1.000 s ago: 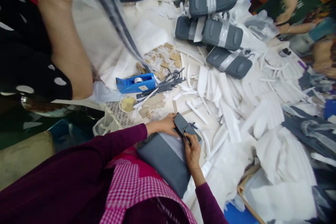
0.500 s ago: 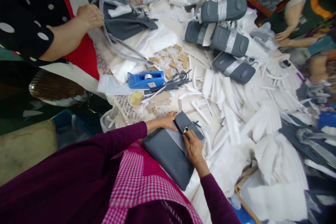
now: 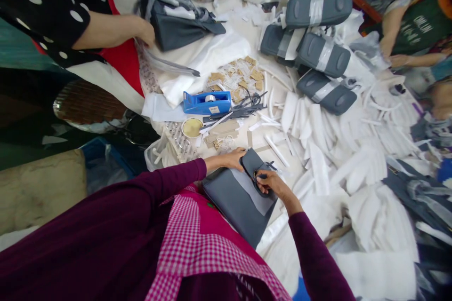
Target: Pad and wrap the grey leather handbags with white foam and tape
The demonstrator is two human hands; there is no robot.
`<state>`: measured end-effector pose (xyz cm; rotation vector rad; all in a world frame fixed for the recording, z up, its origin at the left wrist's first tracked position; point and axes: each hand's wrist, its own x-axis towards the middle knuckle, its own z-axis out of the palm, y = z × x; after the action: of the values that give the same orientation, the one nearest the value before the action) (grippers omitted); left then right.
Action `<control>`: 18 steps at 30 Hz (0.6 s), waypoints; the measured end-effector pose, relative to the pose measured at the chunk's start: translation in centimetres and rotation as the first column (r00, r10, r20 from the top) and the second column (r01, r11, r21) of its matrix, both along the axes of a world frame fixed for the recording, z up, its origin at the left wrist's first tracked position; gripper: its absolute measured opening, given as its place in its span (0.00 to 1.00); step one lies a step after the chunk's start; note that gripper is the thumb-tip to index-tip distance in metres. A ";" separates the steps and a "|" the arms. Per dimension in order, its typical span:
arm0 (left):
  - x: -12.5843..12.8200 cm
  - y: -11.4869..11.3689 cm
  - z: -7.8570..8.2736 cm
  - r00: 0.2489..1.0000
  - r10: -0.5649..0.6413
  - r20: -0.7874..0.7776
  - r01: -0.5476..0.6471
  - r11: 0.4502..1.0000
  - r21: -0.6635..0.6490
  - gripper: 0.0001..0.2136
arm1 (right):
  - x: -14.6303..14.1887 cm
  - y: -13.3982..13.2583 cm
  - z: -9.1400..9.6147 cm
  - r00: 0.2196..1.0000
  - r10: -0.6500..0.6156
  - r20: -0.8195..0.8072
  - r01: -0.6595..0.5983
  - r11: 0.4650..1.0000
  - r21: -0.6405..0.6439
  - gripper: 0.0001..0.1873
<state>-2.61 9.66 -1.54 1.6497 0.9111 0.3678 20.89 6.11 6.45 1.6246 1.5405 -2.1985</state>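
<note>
A dark grey handbag (image 3: 235, 207) lies flat before me at the table edge, a pale grey sheet (image 3: 249, 188) showing across its front. My left hand (image 3: 233, 159) grips the bag's upper left edge beside the raised flap (image 3: 253, 163). With its fingers pinched together, my right hand (image 3: 271, 182) holds a short dark strap (image 3: 261, 177) near the small metal buckle on the flap. The strap's far end is partly covered by my fingers. Beyond the bag lie brown card pieces (image 3: 224, 132) with string and a small round tin (image 3: 192, 128).
A blue tape dispenser (image 3: 207, 102), dark straps (image 3: 243, 110) and a heap of tan tags (image 3: 247, 75) lie ahead. Wrapped grey bags (image 3: 323, 54) are piled behind white foam strips (image 3: 318, 127). At left, a co-worker's hands hold another grey bag (image 3: 180, 26). More people stand at right.
My right hand has lifted slightly off the flap and shifted right, pinching the strap. My left hand stays at the bag's edge. The co-worker's hands have moved around the other bag.
</note>
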 end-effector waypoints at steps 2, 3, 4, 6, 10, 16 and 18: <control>0.0 0.0 0.0 1.000 0.005 0.005 -0.005 1.000 0.006 0.42 | -0.4 -0.3 -0.2 1.000 0.001 0.021 -0.002 1.000 0.015 0.20; 0.0 0.0 0.1 1.000 0.006 -0.001 -0.006 1.000 0.002 0.42 | -0.6 -0.5 -0.4 0.999 0.003 0.034 -0.004 1.000 0.028 0.19; 0.0 0.0 0.2 1.000 0.006 -0.010 -0.006 1.000 -0.003 0.42 | -0.7 -0.7 -0.5 0.999 0.005 0.050 -0.007 0.999 0.043 0.18; 0.0 0.0 0.5 1.000 0.008 -0.030 -0.008 1.000 -0.012 0.42 | -1.1 -1.1 -0.7 0.996 0.010 0.090 -0.018 0.996 0.085 0.15; 0.0 -0.1 1.2 0.999 0.008 -0.039 -0.008 1.000 -0.008 0.42 | -1.8 -1.8 -0.7 0.977 0.031 0.210 -0.074 0.977 0.199 0.08; 0.1 -0.1 0.7 0.999 -0.026 0.030 0.024 0.999 0.044 0.43 | -3.3 -2.3 -0.5 0.876 0.106 0.470 -0.305 0.878 0.369 0.06; 0.1 -0.2 0.3 0.999 -0.017 0.036 0.016 0.999 0.044 0.45 | -3.9 -2.3 -0.6 0.815 0.135 0.563 -0.395 0.841 0.370 0.07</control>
<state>-2.52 9.46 -1.21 1.6836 0.8671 0.4079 17.02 3.83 5.87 1.7481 2.0486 -1.1398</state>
